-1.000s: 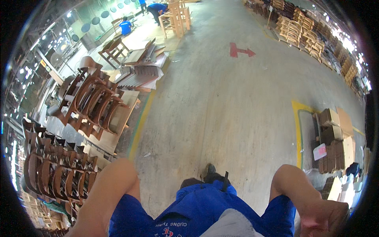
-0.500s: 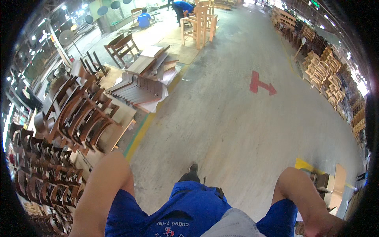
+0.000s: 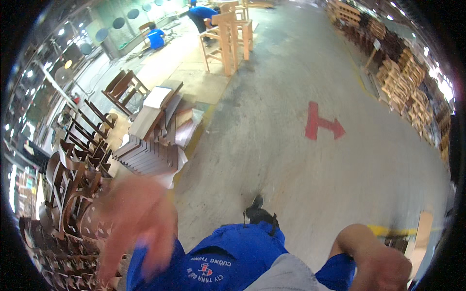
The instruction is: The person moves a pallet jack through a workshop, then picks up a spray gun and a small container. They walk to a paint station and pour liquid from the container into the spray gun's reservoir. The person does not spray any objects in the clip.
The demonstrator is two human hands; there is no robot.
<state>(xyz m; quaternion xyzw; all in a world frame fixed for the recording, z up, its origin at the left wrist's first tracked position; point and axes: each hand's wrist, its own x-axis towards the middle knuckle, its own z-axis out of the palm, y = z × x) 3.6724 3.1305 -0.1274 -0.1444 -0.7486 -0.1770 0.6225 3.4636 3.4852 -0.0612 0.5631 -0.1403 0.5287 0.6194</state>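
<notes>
At 8 o'clock, your blurred left hand [image 3: 138, 213] was loosely open, nothing visibly held, near stacked brown chair frames [image 3: 63, 245]. At 4 o'clock, your right hand [image 3: 388, 269] was near cardboard [image 3: 421, 235], grip indeterminable. At 9 o'clock, white wrapping [image 3: 181, 162] lay under brown panels [image 3: 150, 156].

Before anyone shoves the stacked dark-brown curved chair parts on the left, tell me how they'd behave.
The stacked dark-brown curved chair parts look wooden, so each is probably stiff rather than floppy. Their bowed shapes leave gaps in the pile, so a shove might make pieces shift or topple.
</notes>
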